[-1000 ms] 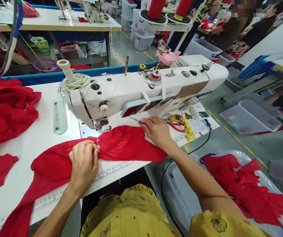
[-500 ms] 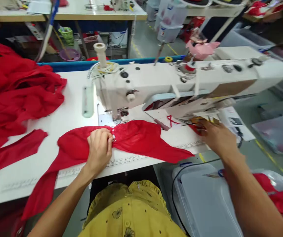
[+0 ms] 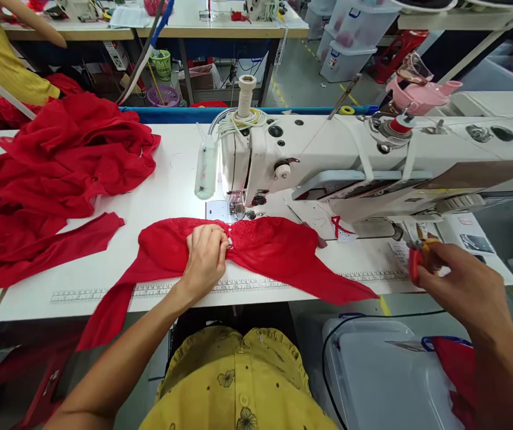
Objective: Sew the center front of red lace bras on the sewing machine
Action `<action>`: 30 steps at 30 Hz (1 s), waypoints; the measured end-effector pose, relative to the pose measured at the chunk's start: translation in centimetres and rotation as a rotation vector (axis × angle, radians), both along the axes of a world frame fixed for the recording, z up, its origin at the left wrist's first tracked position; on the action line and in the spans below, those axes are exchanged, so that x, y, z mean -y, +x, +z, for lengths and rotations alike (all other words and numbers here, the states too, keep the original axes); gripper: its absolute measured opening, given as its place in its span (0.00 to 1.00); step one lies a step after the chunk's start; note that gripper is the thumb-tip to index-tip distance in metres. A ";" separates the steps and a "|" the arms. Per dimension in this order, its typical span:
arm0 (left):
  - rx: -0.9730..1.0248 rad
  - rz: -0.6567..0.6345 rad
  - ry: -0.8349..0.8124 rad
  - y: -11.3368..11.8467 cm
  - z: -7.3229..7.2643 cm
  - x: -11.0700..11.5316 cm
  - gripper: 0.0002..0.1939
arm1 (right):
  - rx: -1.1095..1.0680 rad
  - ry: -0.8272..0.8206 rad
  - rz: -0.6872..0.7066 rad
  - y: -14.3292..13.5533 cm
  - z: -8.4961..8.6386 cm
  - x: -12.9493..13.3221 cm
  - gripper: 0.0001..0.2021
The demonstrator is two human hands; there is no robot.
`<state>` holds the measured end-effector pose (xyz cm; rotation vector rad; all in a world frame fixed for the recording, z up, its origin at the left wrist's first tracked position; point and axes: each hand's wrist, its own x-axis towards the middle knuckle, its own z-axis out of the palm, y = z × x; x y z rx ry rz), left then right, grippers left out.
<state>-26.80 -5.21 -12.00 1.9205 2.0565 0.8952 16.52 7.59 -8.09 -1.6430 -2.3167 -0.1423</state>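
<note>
The step in hand looks like trimming at the middle of a red lace-and-mesh garment piece [image 3: 265, 254], which lies flat on the white desk [image 3: 166, 191] just in front of the needle area of the white industrial sewing machine [image 3: 350, 161], one long tail drooping off the near edge of the desk. The left hand [image 3: 206, 257] rests on the centre of the piece, knuckles up, fingers curled together and pinching the fabric at a small bright spot that may be a metal ring; too small to tell for sure. The left forearm runs in from the lower left, low over the desk edge.

The right hand [image 3: 457, 286] is off to the right, near the desk's right end, closed around a small pair of red-and-yellow-handled snips [image 3: 417, 257], wrist bent and tool end pointing up and left. It is well apart from the garment.

The next move, as I judge it, calls for bringing the snips across to the pinched centre while the left hand keeps that spot taut and clear of the blades.

A loose heap of red fabric [image 3: 59, 161] lies at the desk's left.
</note>
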 end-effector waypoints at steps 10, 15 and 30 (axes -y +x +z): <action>-0.008 -0.010 0.009 -0.1 -0.2 0.1 0.07 | 0.241 0.155 0.452 -15.9 3.7 5.7 0.20; 0.000 -0.013 0.009 0.0 -0.1 0.0 0.07 | 0.479 0.112 0.577 -20.9 4.4 5.5 0.21; 0.003 -0.022 0.057 -0.2 -0.1 0.0 0.06 | 0.514 -0.096 0.597 -22.9 4.3 4.7 0.14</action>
